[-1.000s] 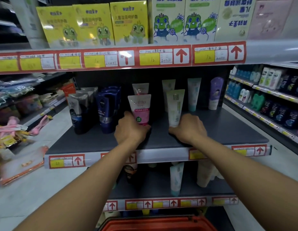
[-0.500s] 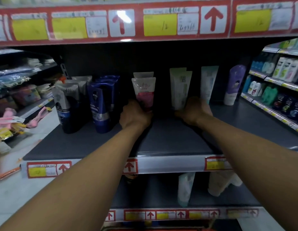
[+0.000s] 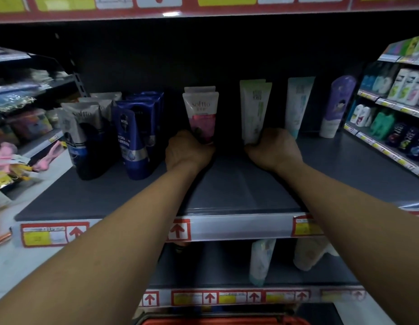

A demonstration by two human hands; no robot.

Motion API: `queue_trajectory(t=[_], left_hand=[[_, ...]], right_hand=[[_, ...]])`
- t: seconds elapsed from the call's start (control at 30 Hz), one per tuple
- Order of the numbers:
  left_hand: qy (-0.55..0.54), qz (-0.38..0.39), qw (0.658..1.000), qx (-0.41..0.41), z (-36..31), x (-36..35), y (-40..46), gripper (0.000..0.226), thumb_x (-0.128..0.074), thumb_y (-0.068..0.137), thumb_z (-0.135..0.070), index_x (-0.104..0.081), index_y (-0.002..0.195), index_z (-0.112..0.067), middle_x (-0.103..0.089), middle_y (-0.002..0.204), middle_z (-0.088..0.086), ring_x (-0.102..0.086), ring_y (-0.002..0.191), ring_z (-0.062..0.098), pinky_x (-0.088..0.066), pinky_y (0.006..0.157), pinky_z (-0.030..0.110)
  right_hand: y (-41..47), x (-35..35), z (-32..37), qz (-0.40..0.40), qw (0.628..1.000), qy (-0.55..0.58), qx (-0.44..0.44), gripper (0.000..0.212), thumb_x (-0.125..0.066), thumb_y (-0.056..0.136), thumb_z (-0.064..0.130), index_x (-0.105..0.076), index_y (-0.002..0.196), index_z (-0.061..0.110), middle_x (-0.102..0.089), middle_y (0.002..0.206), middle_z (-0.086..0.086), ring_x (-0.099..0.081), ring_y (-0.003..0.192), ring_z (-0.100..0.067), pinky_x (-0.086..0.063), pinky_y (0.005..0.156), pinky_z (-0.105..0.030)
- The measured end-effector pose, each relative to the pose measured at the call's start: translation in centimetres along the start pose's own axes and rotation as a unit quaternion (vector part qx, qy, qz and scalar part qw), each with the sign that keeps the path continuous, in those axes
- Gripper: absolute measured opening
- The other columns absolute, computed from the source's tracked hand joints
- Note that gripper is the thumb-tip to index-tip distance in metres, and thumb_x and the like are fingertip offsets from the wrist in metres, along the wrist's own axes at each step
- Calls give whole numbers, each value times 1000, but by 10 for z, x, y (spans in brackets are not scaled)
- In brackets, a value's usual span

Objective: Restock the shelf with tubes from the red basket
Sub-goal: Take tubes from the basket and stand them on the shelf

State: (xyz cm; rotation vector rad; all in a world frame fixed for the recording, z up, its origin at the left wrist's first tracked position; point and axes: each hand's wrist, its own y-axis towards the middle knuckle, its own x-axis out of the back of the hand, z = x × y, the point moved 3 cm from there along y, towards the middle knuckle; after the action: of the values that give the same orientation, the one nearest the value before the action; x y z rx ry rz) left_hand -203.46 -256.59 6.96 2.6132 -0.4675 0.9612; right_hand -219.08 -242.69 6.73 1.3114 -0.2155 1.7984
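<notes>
Left hand [image 3: 188, 150]: grip curled round the base of the pink-and-white tube [image 3: 201, 116], upright on the shelf [image 3: 239, 184]. Right hand [image 3: 273, 148]: grip curled round the base of the pale green tube [image 3: 254, 109], also upright.

Dim, bluish light; the dark back of the grey metal shelf [image 3: 239, 188] sits in deep shadow. A small glare spot shows on the red price strip [image 3: 171, 14] overhead. Edges bow and blur, especially far left.

Two hands, left [image 3: 188, 150] and right [image 3: 273, 148]. Two pink tubes [image 3: 201, 113], two green tubes [image 3: 255, 109], one teal tube [image 3: 297, 104] and one purple bottle [image 3: 337, 106] stand there. Dark blue tubes [image 3: 131, 134] overlap, uncountable. One red basket [image 3: 222, 321] below.
</notes>
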Motion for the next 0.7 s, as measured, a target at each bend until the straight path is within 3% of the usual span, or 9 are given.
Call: queue_trajectory(t=[0.1, 0.27, 0.7], left_hand=[[1, -7, 1000, 4, 0, 0, 0, 51, -78, 81, -50, -71, 118, -15, -72, 122, 11, -69, 113, 31, -43, 74, 26], [5, -9, 1000, 6, -1, 0, 2, 53, -78, 83, -52, -70, 119, -14, -71, 123, 11, -69, 113, 32, -43, 75, 28], [24, -14, 1000, -13, 0, -2, 5, 52, -76, 86, -51, -69, 120, -13, -71, 123, 14, -68, 114, 34, -45, 76, 30]], right_hand=[[0, 1, 1, 1, 1000, -14, 2, 33, -64, 88, 44, -58, 84, 12, -58, 85, -6, -60, 84, -28, -43, 65, -29], [1, 1, 1, -5, 1000, -20, 8, 35, -63, 91, 45, -62, 92, 10, -69, 105, -15, -64, 94, -31, -41, 67, -30], [3, -1, -1, -2, 1000, -12, 0, 40, -62, 92, 47, -66, 101, 8, -68, 108, -15, -65, 101, -34, -41, 68, -31]])
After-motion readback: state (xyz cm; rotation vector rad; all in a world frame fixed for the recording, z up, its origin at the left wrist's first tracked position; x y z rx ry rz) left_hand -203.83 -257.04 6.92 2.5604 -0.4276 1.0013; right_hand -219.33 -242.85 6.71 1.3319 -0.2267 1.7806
